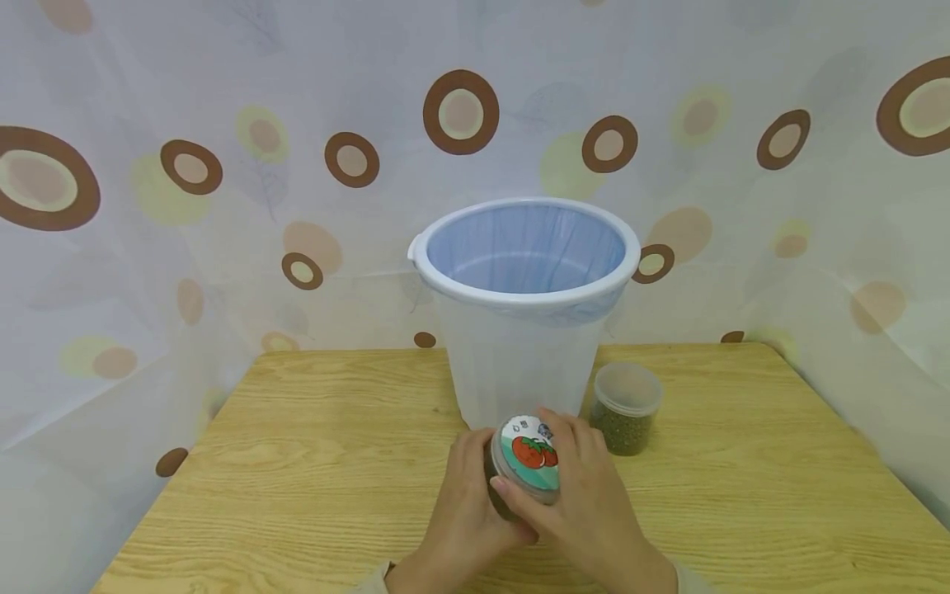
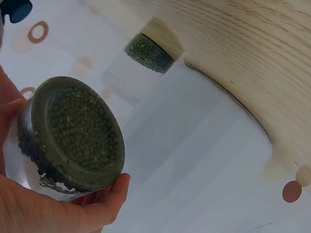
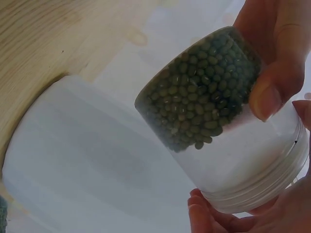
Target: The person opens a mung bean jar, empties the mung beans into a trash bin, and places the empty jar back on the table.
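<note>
Spotted sheet backdrop (image 1: 401, 49) behind wood table (image 1: 334, 445); tall whitish bin (image 1: 523, 355) w/ bluish liner (image 1: 527, 239) stands on it. L hand (image 1: 467, 505) curled round jar (image 3: 209, 111) body, R hand (image 1: 590, 499) gripping its lid end; jar's btwn both, off table, in front of bin. 2nd jar (image 1: 626, 408) just R of bin. Lid (image 1: 530, 454): tomato pic. Green beans (image 3: 199, 92) part-fill held jar.

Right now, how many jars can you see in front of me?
2: a tomato-lidded jar, held by the left fingers and right fingers, and another jar standing on the table, right of the bin. Any behind the bin could be hidden.
</note>
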The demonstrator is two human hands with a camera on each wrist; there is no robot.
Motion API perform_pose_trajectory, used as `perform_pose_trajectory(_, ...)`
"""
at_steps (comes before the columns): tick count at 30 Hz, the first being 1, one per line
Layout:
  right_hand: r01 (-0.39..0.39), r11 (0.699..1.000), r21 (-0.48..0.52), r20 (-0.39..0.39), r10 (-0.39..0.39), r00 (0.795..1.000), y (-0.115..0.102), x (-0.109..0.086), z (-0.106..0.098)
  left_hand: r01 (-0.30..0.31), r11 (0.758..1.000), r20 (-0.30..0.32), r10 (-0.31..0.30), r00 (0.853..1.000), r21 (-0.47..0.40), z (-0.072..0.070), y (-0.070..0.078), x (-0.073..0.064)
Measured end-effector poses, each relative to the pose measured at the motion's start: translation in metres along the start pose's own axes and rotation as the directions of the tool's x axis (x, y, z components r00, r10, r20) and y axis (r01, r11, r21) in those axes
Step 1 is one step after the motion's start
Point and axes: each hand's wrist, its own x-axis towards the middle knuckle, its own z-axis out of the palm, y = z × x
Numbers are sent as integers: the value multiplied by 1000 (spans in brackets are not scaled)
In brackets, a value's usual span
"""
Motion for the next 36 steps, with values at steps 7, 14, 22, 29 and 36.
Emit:
perform_pose_trajectory(7,-6,999,48,37,4,999,1,-1,-4,14,1000,21,-14,1000,-11,-2,1,1)
perform_pose_trajectory(14,71,989,132,33,-75,997,7,-1,-9,21,990,99,-8,995,-139,-7,-1,3)
perform_pose_trajectory(22,193,968,163,5,-197,980,14,-2,-12,67,960,178,-18,984,-272,-11,-2,4)
perform_pose_trajectory(29,239,952,192,29,-249,968,16,-1,-15,110,944,219,-42,975,-312,-13,0,4)
perform_pose_trajectory(36,249,944,217,85,-272,959,19,-2,-18,164,920,267,-68,961,-356,-15,1,3)
